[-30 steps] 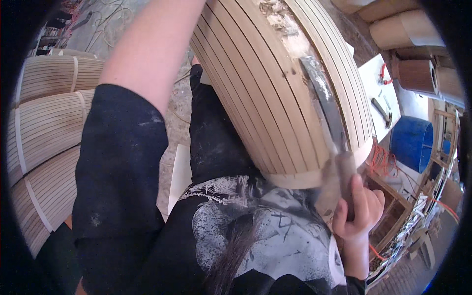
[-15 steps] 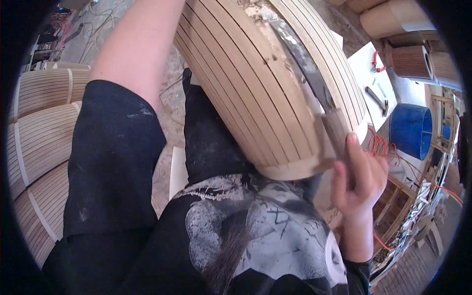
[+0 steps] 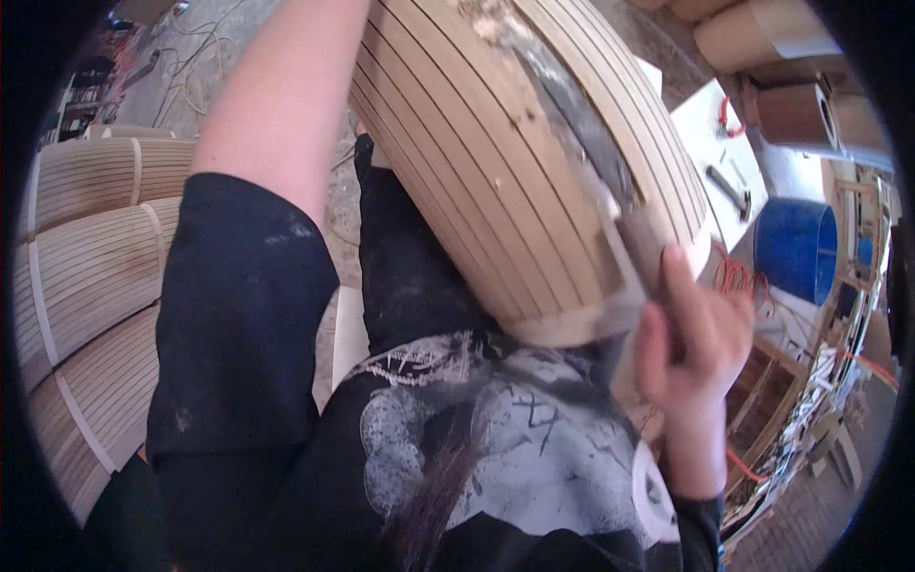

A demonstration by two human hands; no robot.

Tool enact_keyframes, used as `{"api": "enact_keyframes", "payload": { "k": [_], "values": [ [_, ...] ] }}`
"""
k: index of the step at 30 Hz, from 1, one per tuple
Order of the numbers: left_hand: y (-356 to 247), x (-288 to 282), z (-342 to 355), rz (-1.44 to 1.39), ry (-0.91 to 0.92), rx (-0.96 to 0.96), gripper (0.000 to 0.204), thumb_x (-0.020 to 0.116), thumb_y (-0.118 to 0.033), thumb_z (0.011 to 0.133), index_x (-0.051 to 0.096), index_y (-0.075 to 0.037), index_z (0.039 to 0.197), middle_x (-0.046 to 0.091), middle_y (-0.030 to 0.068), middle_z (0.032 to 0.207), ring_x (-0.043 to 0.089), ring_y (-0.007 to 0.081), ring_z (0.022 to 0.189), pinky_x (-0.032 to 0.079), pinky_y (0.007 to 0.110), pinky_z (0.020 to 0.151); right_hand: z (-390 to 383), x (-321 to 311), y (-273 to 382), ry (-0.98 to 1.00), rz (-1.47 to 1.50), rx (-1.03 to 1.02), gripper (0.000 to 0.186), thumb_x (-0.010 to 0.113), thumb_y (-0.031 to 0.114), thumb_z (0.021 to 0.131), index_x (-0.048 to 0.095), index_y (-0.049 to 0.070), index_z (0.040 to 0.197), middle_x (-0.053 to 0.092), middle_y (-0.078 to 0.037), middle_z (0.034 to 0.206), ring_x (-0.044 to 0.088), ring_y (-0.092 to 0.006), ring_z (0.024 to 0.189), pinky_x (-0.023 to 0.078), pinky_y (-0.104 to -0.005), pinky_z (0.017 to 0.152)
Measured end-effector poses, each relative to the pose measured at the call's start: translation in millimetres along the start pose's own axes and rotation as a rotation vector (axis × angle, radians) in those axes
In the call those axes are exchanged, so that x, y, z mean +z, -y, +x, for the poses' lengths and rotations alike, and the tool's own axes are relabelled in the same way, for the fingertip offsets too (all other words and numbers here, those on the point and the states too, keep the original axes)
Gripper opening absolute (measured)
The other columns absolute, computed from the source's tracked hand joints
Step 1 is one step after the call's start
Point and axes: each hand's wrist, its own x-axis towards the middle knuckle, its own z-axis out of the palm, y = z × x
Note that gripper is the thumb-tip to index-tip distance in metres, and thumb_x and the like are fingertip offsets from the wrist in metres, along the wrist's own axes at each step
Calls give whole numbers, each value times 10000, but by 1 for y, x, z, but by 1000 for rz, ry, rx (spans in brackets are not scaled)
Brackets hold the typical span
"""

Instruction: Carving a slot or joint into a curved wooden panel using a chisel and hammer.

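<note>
A big barrel-shaped wooden body (image 3: 467, 181), covered in narrow slats with dark lines between, lies tilted in front of me against my lap. Along its upper side runs a long dark metal blade (image 3: 596, 143) with a wooden handle (image 3: 646, 243). My right hand (image 3: 701, 334), blurred by motion, grips this handle near the barrel's closer end, its index finger stretched along the wood. Pale wood shavings (image 3: 491, 24) lie around the blade's far part. The left arm reaches up over the barrel's left side; the hand itself is beyond the upper edge.
Several slatted wooden pieces bound with pale straps (image 3: 91, 257) stand at left. To the right, a white board (image 3: 710, 133) bears a hammer (image 3: 729, 191) and red-handled pliers (image 3: 726, 116). Beyond are a blue drum (image 3: 796, 253), an orange cord (image 3: 739, 276) and a wooden crate (image 3: 762, 386).
The blade and my right hand have shifted slightly up and to the left along the wood. My left forearm has moved a little to the right.
</note>
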Motion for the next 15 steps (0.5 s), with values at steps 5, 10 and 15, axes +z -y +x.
{"api": "enact_keyframes", "payload": {
  "k": [5,10,15],
  "values": [
    [48,34,50,573,109,336,347,449,-116,930,730,-13,1105,689,214,1199,662,370,1122,530,468,947,-13,-5,-2,-38,46,-25,542,732,197,775,669,52,1293,507,-3,610,499,-189,540,337,-359,641],
    [21,24,12,238,5,187,313,475,-109,919,755,-20,1028,722,202,1107,692,374,1041,556,456,892,12,32,-5,-93,-10,-30,510,721,222,844,645,83,1328,509,-11,617,484,-193,527,319,-361,629],
    [25,28,24,448,73,273,345,451,-128,935,734,-14,1096,706,221,1144,689,382,1052,552,463,905,5,-23,17,86,-7,1,519,715,233,827,659,54,1311,483,-11,614,460,-182,515,298,-353,619]
  ]
}}
